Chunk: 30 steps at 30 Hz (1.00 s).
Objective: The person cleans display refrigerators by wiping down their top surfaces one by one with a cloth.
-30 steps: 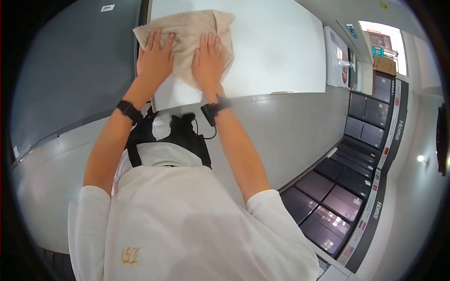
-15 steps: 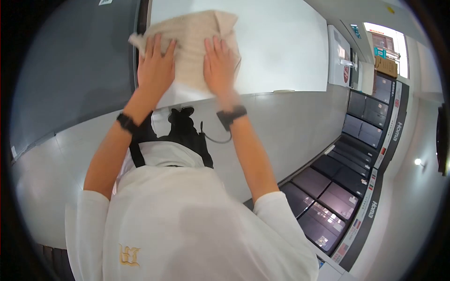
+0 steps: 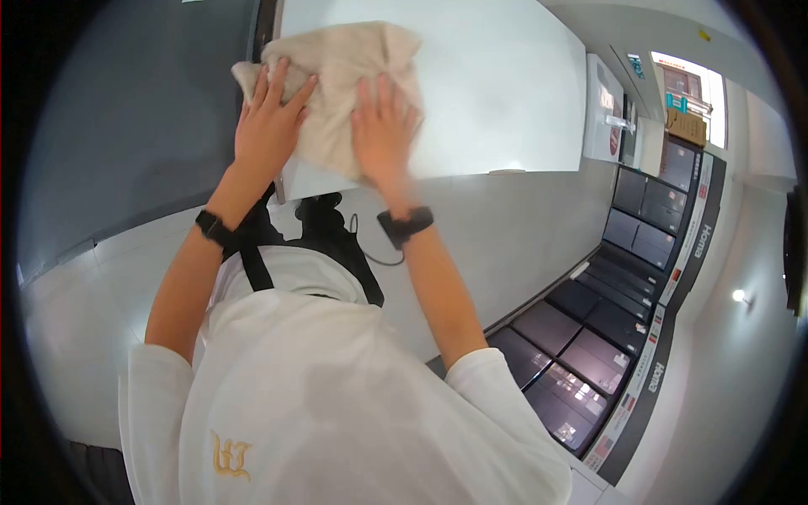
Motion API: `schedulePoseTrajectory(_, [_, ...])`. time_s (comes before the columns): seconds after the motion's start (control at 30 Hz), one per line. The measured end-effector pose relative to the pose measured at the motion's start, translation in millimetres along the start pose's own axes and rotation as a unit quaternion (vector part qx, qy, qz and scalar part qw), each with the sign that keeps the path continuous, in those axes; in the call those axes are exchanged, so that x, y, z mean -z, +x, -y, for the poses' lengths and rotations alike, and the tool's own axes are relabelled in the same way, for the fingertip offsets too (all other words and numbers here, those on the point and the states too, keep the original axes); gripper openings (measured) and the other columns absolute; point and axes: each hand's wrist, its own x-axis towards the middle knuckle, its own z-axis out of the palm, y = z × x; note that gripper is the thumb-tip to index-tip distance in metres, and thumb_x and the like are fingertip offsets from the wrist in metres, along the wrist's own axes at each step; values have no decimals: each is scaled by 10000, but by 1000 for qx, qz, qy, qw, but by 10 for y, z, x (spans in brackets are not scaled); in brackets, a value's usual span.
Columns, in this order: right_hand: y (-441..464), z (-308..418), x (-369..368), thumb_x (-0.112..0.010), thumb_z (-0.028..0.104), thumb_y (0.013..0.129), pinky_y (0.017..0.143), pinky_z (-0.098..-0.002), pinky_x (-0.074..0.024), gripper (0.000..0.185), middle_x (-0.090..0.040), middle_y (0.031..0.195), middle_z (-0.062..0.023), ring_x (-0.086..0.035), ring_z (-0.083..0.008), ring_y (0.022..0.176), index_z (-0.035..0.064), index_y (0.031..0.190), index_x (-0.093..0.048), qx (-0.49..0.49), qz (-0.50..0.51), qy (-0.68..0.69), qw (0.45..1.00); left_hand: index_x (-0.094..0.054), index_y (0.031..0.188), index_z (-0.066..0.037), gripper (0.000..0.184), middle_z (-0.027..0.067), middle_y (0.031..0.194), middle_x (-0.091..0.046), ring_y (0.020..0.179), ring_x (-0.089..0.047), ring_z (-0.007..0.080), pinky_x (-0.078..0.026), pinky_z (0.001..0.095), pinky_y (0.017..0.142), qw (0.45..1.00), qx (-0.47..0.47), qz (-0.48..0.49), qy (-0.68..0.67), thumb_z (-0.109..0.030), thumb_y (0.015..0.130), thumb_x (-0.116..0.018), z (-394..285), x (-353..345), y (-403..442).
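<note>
At the far left is a broad dark grey surface (image 3: 135,109), and a dark gap (image 3: 267,23) separates it from the white surface (image 3: 505,101) in front of me. A beige cloth (image 3: 337,59) lies rumpled on the left end of that white surface, one bunched corner poking out over the gap.

My left hand (image 3: 269,126) is spread wide on the cloth's left part, thumb held away from the fingers; it presses from above and I see no fold pinched in it. A black band (image 3: 215,227) circles that wrist.

To its right, my right hand (image 3: 385,135) lies palm down on the cloth, fingers extended and only slightly apart, a little blurred; it too seems to press rather than grasp. Set apart like this, my palms probably spread pressure and keep the cloth from slipping. Near my right wristband (image 3: 406,226) a thin black cable (image 3: 383,261) loops down and might snag.

The white surface beyond my right hand is bare of obstacles. Further right stand a white appliance (image 3: 604,109), rows of dark glossy panels (image 3: 581,362) and a cardboard box (image 3: 686,128).
</note>
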Motion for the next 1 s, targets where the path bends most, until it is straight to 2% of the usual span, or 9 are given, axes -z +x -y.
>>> schedulePoseTrajectory(0.27, [1053, 161, -82, -495, 374, 1049, 1205, -736, -75, 639, -179, 1719, -229, -118, -509, 1572, 197, 1642, -337, -68, 10, 23, 997, -530, 1524, -356, 501, 101, 1663, -373, 1478, -399, 460, -447, 553, 1138, 999, 10, -30, 32, -305, 1031, -604, 459, -406, 1009])
schedulePoseTrajectory(0.37, [781, 301, -206, -483, 446, 1050, 1201, -745, -53, 672, -156, 1729, -219, -73, -504, 1580, 214, 1655, -303, 42, 5, 35, 998, -588, 1477, -286, 482, 126, 1644, -383, 1457, -432, 442, -489, 565, 1083, 992, 4, -58, 111, -262, 997, -632, 245, -163, 836])
schedulePoseTrajectory(0.47, [490, 41, -55, -486, 559, 1034, 1195, -754, -48, 738, -120, 1738, -214, -46, -491, 1586, 239, 1665, -274, 110, 112, 8, 988, -571, 1489, -272, 495, 135, 1647, -371, 1465, -421, 432, -493, 559, 1083, 997, -24, -45, 52, -221, 999, -617, 159, -187, 350])
schedulePoseTrajectory(0.57, [752, -429, 161, -502, 649, 1001, 1191, -758, -35, 813, -78, 1743, -213, -42, -501, 1583, 259, 1671, -257, 37, 128, -74, 988, -563, 1499, -258, 503, 146, 1654, -357, 1492, -381, 429, -498, 530, 1085, 999, -10, -23, -25, -211, 1001, -613, 117, -72, 263])
schedulePoseTrajectory(0.67, [1262, -526, 144, -524, 714, 957, 1188, -758, -8, 898, -40, 1743, -226, -25, -522, 1577, 263, 1678, -237, -16, 89, -6, 996, -518, 1534, -221, 554, 178, 1643, -366, 1463, -386, 491, -418, 536, 1160, 999, 7, -11, -32, -148, 992, -605, 207, -138, 698])
schedulePoseTrajectory(0.77, [1773, -381, 53, -556, 758, 907, 1196, -741, 19, 964, -54, 1736, -249, -2, -540, 1571, 266, 1676, -247, -51, 60, 16, 997, -463, 1568, -184, 553, 204, 1639, -360, 1454, -376, 521, -412, 533, 1166, 995, -21, -50, 78, -161, 1027, -574, 577, -499, 1309])
schedulePoseTrajectory(0.87, [1965, -109, 18, -555, 432, 1002, 1254, -625, -131, 688, -187, 1720, -237, -162, -490, 1573, 201, 1628, -386, -45, 30, -64, 996, -450, 1522, 22, 591, 274, 1601, -385, 1505, -309, 503, -206, 648, 1238, 992, -34, -31, 117, -220, 995, -563, 653, -407, 1744])
schedulePoseTrajectory(0.97, [1662, -203, -90, -584, 772, 875, 1202, -730, 27, 975, -72, 1729, -266, 4, -536, 1573, 261, 1659, -310, 56, -4, 75, 996, -479, 1485, 41, 582, 283, 1598, -378, 1475, -322, 546, -190, 688, 1225, 994, -80, 12, 76, -203, 968, -585, 738, -364, 1779])
schedulePoseTrajectory(1.0, [1530, -228, -91, -588, 767, 874, 1204, -727, 25, 959, -79, 1730, -263, 3, -538, 1573, 265, 1650, -332, 61, 0, 63, 996, -430, 1547, -53, 571, 257, 1624, -351, 1473, -327, 542, -289, 619, 1204, 992, -104, -30, 62, -194, 1011, -565, 829, -438, 1682])
